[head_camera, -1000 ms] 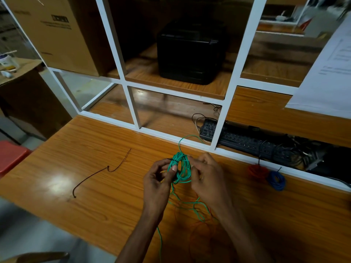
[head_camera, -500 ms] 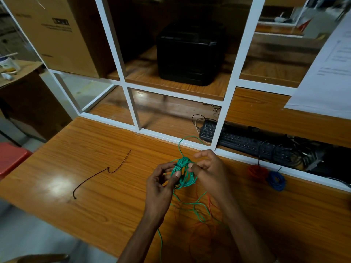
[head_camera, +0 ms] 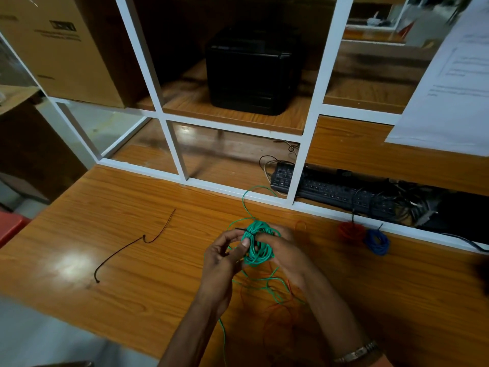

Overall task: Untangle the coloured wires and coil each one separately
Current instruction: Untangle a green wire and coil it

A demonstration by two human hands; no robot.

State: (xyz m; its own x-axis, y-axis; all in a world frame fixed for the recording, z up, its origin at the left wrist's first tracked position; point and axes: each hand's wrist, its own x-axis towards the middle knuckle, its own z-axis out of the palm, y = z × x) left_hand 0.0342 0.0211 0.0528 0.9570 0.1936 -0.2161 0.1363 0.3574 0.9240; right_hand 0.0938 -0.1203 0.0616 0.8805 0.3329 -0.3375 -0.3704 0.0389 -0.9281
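Both hands hold a green wire coil [head_camera: 258, 246] just above the wooden table [head_camera: 132, 260]. My left hand [head_camera: 225, 258] pinches its left side with thumb and fingers, where a thin black tie crosses the coil. My right hand [head_camera: 284, 250] grips the right side. Loose green wire [head_camera: 267, 283] trails below the hands and loops up toward the white frame. A loose orange wire [head_camera: 277, 316] lies under my forearms. A coiled red wire [head_camera: 350, 230] and a coiled blue wire [head_camera: 377, 242] sit side by side at the right.
A black tie wire [head_camera: 132, 246] lies on the table to the left. A white frame [head_camera: 299, 168] borders the far table edge, with a black keyboard [head_camera: 330, 188] and cables behind it. A black box [head_camera: 254, 70] and a cardboard box [head_camera: 60, 46] stand on the shelf.
The green coil has been gathered tighter between my hands. My right hand has closed further around its right side, and my left thumb now presses on the coil.
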